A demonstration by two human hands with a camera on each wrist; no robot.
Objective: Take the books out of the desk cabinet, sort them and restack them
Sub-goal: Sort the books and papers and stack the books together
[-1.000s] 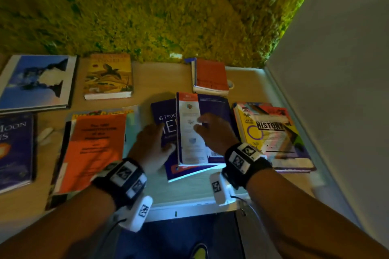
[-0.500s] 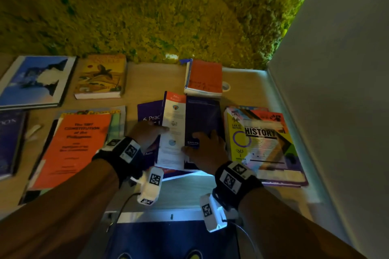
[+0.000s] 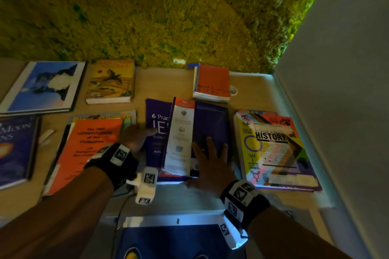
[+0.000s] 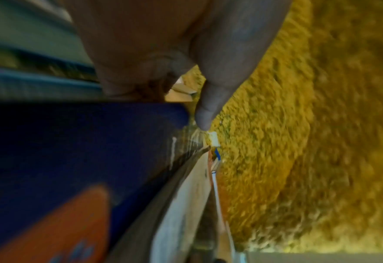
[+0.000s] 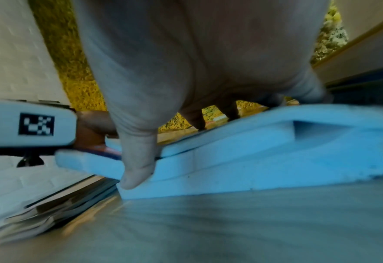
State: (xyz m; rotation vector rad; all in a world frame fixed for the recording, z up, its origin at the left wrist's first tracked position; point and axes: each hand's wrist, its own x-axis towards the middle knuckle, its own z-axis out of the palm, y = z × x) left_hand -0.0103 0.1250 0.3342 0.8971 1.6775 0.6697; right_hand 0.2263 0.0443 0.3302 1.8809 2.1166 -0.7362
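Two purple books lie overlapped at the middle of the desk. The lower purple book [image 3: 156, 130] shows "6 Prac" on its cover. The upper purple book [image 3: 210, 124] lies face down and slightly askew on it, with a white and orange strip along its left. My right hand [image 3: 210, 160] presses flat on the upper book with fingers spread, its thumb [image 5: 138, 170] against the near page edges [image 5: 231, 156]. My left hand [image 3: 136, 136] holds the lower book's left edge, thumb on the cover and fingers curled at the edge [image 4: 136, 85].
An orange Constitution book [image 3: 92, 147] tops a stack at the left. A History book stack [image 3: 273, 147] sits at the right by the white wall. Behind lie a red book [image 3: 212, 82], a yellow bird book [image 3: 111, 80], a large blue book [image 3: 44, 86] and a Moon book [image 3: 12, 147].
My right hand slid back to the near end of the upper book and flattened out. My left hand moved to the lower book's left edge. The upper book turned straighter over the lower one.
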